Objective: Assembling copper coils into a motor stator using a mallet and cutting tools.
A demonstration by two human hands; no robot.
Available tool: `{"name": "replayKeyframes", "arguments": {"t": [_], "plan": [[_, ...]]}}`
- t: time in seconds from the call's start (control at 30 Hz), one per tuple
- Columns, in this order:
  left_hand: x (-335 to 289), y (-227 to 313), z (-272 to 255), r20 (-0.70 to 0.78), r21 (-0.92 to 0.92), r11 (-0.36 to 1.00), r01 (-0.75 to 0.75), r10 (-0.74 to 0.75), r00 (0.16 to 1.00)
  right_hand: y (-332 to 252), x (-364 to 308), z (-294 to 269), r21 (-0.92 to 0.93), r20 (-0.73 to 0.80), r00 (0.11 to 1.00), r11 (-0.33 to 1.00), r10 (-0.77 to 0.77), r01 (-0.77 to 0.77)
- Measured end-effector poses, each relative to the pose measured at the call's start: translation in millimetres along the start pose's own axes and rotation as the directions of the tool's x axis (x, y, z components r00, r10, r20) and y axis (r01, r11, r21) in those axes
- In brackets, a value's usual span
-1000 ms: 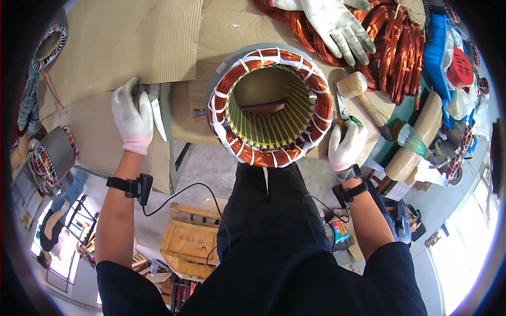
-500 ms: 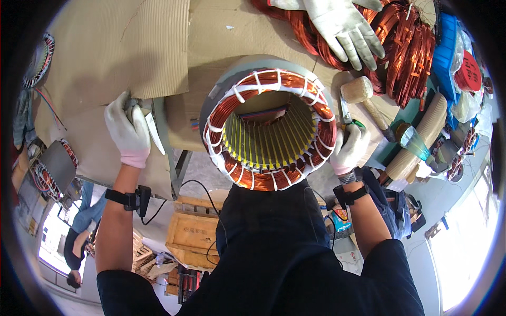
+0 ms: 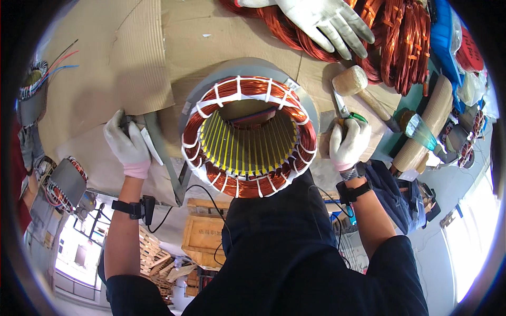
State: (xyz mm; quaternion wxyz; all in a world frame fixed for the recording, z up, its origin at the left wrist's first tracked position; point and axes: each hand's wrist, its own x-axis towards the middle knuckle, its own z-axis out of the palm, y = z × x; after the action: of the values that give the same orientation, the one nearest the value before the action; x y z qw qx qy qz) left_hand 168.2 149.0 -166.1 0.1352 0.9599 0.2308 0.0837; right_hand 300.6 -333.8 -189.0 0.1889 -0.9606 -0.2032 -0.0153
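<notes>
A motor stator (image 3: pixel 247 181) lies on the bench in front of me, its copper winding laced with white cord and yellow strips lining its slots. To its left, my left hand (image 3: pixel 126 142), in a white glove, has its fingers curled around something dark that is mostly hidden. A white blade-shaped strip (image 3: pixel 152 146) lies against the thumb side of that hand. On the stator's right, my gloved right hand (image 3: pixel 350 143) is closed at the green handle of scissors (image 3: pixel 357 117). Their metal blades point away from me.
A mallet (image 3: pixel 350 80) lies beyond my right hand, below a spare white glove (image 3: pixel 329 23) on copper coils (image 3: pixel 406 47). A brush (image 3: pixel 419 134) and cardboard roll (image 3: pixel 424 124) are at right. Corrugated cardboard (image 3: pixel 121 58) covers the far left; another stator (image 3: pixel 67 176) stands left.
The whole view has shifted, so the stator and coils appear further left. Both hands keep nearly the same poses beside the stator. A person at lower left has gone out of view.
</notes>
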Motion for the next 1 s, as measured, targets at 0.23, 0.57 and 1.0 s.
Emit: {"name": "replayKeyframes", "arguments": {"t": [0.23,0.57,1.0], "plan": [[-1,3,0,-0.025,-0.082,0.996,-0.032,0.030,0.999,1,-4,2,-0.022,-0.012,1.000,1.000,-0.006,0.006],[6,6,-6,-0.048,0.042,0.993,-0.109,0.111,0.993,-8,5,-6,-0.065,-0.009,1.000,0.998,-0.004,0.004],[-25,41,-65,0.055,-0.314,0.927,0.206,-0.198,0.979,-133,48,-121,0.168,0.084,0.973,0.966,-0.214,0.198]]}}
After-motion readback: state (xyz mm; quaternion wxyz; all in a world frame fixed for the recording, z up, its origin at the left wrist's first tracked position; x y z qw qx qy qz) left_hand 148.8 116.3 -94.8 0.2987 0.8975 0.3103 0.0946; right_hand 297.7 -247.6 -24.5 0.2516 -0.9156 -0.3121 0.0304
